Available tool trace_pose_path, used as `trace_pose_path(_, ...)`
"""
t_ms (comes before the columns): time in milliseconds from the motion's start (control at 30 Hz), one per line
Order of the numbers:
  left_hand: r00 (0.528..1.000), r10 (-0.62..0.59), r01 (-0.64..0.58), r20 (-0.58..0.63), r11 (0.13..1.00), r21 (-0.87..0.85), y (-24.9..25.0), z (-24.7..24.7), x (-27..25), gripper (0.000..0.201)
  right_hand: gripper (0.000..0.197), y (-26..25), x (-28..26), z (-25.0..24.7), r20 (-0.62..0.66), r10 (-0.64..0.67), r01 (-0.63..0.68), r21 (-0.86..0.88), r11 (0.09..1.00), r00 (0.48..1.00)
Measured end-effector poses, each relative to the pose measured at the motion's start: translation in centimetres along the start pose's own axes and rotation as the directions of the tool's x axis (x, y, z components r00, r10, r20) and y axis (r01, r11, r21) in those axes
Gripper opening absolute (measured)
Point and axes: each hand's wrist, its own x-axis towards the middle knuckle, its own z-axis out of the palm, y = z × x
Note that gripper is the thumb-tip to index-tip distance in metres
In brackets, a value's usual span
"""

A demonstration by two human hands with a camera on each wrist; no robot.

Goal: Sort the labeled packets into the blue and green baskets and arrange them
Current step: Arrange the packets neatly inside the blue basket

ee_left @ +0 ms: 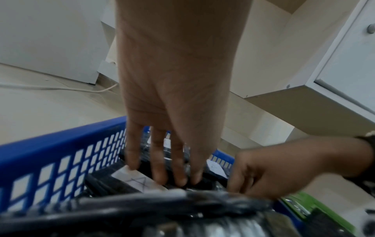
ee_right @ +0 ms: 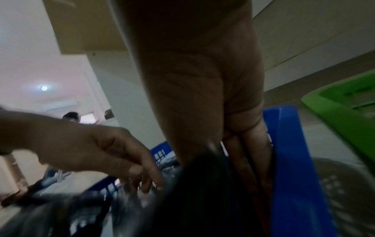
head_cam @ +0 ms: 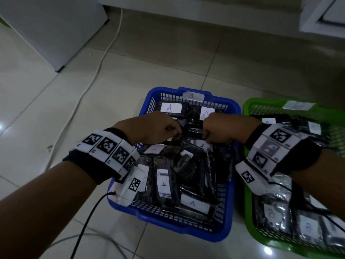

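The blue basket point(head_cam: 184, 230) sits on the floor, full of black packets with white "A" labels point(head_cam: 164, 184). To its right is the green basket point(head_cam: 248, 212), holding packets labeled "B" point(head_cam: 309, 227). Both hands are inside the blue basket near its far half. My left hand point(head_cam: 173, 134) pinches the edge of a black packet point(ee_left: 182, 202) with fingertips point(ee_left: 160, 178) and thumb together. My right hand point(head_cam: 206, 137) is curled round the other end of a black packet point(ee_right: 202, 168). I cannot tell whether both hold the same packet.
A white cable point(head_cam: 97, 71) runs across the tiled floor left of the blue basket, and a black cable point(head_cam: 87, 221) trails from my left wrist. A white cabinet point(head_cam: 46, 30) stands at the far left, more white furniture point(head_cam: 321, 14) at the far right.
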Motion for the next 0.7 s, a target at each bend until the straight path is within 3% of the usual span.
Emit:
trace_pose_path(67, 1.0, -0.003, 0.003, -0.006, 0.994, -0.105, 1.2, 0.2, -0.3, 0.03, 0.019, 0.7, -1.1, -1.2, 0.006, 0.022, -0.022, 0.093, 0.995, 1.0)
trace_pose_path(133, 0.996, -0.014, 0.032, 0.092, 0.981, -0.191, 2.4, 0.5, -0.7, 0.042, 0.019, 1.4, -3.0, -2.7, 0.083, 0.022, -0.047, 0.312, 0.949, 0.996)
trace_pose_path(200, 0.978, -0.02, 0.05, 0.21, 0.989, -0.141, 3.3, 1.1, -0.9, 0.057, 0.03, 1.7, -5.1, -4.0, 0.212, -0.048, -0.059, 0.471, 0.88, 0.976)
trace_pose_path(267, 0.969, -0.037, 0.051, 0.246, 0.998, -0.048, 3.6, 1.9, -1.0, 0.062, 0.049, 1.6, -6.6, -4.3, 0.358, -0.109, -0.056, 0.422, 0.905, 0.927)
trace_pose_path(333, 0.978, -0.042, 0.051, 0.204, 0.998, -0.037, 3.7, 2.8, -1.3, 0.061, 0.054, 0.7, -7.2, -3.4, 0.399, -0.104, -0.011, 0.275, 0.962, 0.911)
trace_pose_path(400, 0.988, -0.042, 0.053, 0.15, 0.996, -0.07, 4.0, 3.5, -2.0, 0.055, 0.043, 0.1, -7.0, -1.6, 0.302, -0.092, 0.022, 0.229, 0.973, 0.949)
trace_pose_path(533, 0.993, -0.043, 0.055, 0.107, 0.992, -0.115, 4.3, 4.3, -3.3, 0.051, 0.022, 0.4, -7.7, -0.5, 0.004, -0.093, 0.086, 0.352, 0.932, 0.996)
trace_pose_path(700, 0.995, -0.051, 0.06, 0.083, 0.992, -0.109, 4.8, 4.4, -4.5, 0.039, 0.014, 1.1, -8.8, -3.2, -0.323, -0.029, 0.14, 0.329, 0.934, 0.946)
